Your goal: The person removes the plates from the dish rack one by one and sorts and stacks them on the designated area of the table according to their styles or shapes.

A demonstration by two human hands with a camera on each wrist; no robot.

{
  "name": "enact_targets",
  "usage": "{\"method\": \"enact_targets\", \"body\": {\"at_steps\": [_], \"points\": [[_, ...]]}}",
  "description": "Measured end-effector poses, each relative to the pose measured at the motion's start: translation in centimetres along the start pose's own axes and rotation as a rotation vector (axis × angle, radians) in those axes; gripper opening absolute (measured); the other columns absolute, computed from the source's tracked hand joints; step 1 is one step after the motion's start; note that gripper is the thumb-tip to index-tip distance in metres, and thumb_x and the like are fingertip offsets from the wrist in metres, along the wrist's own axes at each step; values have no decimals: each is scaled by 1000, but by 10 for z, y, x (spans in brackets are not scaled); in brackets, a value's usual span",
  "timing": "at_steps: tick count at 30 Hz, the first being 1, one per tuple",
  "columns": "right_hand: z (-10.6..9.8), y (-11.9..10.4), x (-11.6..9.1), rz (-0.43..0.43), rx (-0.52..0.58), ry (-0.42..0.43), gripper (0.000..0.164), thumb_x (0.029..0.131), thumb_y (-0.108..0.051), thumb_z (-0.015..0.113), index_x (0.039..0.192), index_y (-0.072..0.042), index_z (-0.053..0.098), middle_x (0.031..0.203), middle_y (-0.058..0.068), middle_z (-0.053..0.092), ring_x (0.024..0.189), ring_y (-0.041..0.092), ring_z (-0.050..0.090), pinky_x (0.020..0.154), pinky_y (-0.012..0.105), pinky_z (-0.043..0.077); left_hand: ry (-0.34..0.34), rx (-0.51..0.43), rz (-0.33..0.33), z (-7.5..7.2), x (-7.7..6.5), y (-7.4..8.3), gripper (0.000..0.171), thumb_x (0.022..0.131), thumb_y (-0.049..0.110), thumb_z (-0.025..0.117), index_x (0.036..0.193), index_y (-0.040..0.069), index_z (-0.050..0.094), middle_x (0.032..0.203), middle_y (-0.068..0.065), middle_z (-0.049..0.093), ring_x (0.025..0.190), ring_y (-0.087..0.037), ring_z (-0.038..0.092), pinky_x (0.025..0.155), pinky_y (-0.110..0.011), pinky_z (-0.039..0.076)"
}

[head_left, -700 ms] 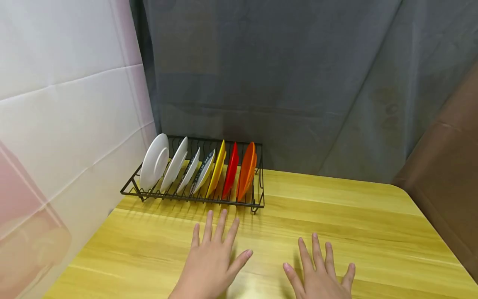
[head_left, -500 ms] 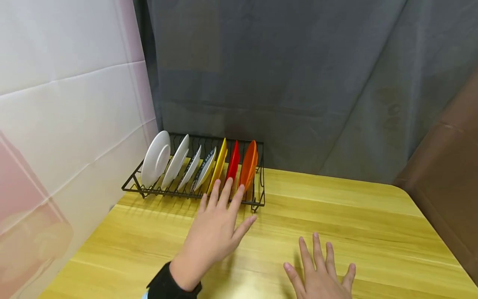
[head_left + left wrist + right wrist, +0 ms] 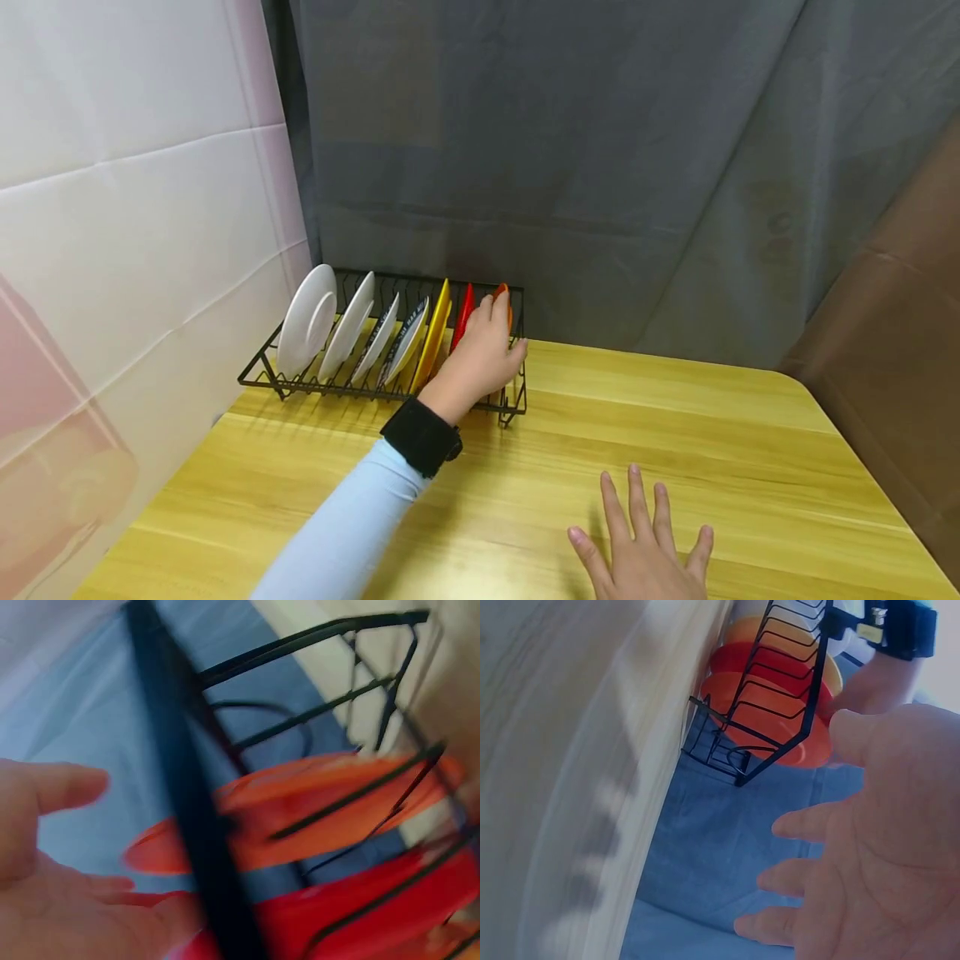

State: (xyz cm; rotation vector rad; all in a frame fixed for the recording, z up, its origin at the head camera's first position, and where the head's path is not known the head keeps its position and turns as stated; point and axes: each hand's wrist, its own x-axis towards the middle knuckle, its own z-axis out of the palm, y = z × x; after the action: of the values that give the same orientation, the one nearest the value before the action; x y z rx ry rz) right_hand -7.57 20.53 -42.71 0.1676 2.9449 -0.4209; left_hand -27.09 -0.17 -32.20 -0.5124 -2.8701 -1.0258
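Note:
My left hand [image 3: 486, 350] reaches over the rack's right end, at the top of the orange plate [image 3: 504, 292] and beside the red plate [image 3: 462, 315]. In the left wrist view, the thumb [image 3: 71, 786] stands apart from the orange plate [image 3: 322, 802], whose edge lies between thumb and fingers; the fingertips are partly hidden near the red plate [image 3: 360, 911]. The black wire dish rack [image 3: 262, 385] holds the plates on edge. My right hand [image 3: 647, 554] is spread above the table at the front right, holding nothing.
Further left in the rack stand a yellow plate [image 3: 432, 342], two small patterned plates and two white plates, the largest [image 3: 303, 325] at the far left. A white-pink sheet borders the left side, a grey curtain [image 3: 585, 183] the back. The wooden table [image 3: 712, 417] extends right.
My left hand has moved forward from the table in front of the rack up to the orange and red plates, its forearm now in view. My right hand has stayed in place.

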Motion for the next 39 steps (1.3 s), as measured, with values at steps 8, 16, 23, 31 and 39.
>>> {"method": "enact_targets", "body": {"at_steps": [8, 16, 23, 31, 39], "points": [[8, 5, 2, -2, -11, 14, 102, 96, -87, 38, 170, -18, 24, 179, 19, -3, 161, 57, -3, 108, 86, -29, -85, -12, -150, 25, 12, -20, 69, 112, 19, 46, 170, 8, 9, 74, -11, 61, 46, -23, 49, 45, -30, 40], [11, 5, 2, 18, 16, 4, 107, 95, -88, 40, 171, -16, 20, 179, 19, -5, 162, 56, -5, 107, 83, -32, 35, 43, -137, 28, 0, -10, 48, 106, 6, 52, 148, -2, 31, 70, -11, 59, 50, -26, 55, 45, -29, 43], [9, 4, 2, 18, 24, 17, 110, 95, -88, 40, 170, -11, 18, 178, 21, -4, 162, 56, -4, 108, 84, -30, 96, 54, -129, 24, -1, -7, 45, 106, 6, 52, 145, -5, 33, 68, -11, 59, 49, -26, 54, 44, -28, 42], [8, 2, 4, 1, 19, 12, 113, 94, -88, 40, 170, -8, 18, 178, 21, -3, 162, 56, -4, 107, 85, -30, 146, 52, -114, 18, -7, -1, 37, 106, 7, 53, 138, -3, 37, 70, -12, 60, 48, -24, 55, 44, -26, 46], [6, -1, 6, -20, 5, 12, 113, 94, -89, 39, 170, -8, 20, 179, 17, 0, 162, 57, -2, 110, 91, -21, 240, 85, -42, 15, -21, 4, 26, 106, 7, 54, 127, -2, 41, 70, -10, 60, 46, -20, 53, 42, -22, 46]]}}
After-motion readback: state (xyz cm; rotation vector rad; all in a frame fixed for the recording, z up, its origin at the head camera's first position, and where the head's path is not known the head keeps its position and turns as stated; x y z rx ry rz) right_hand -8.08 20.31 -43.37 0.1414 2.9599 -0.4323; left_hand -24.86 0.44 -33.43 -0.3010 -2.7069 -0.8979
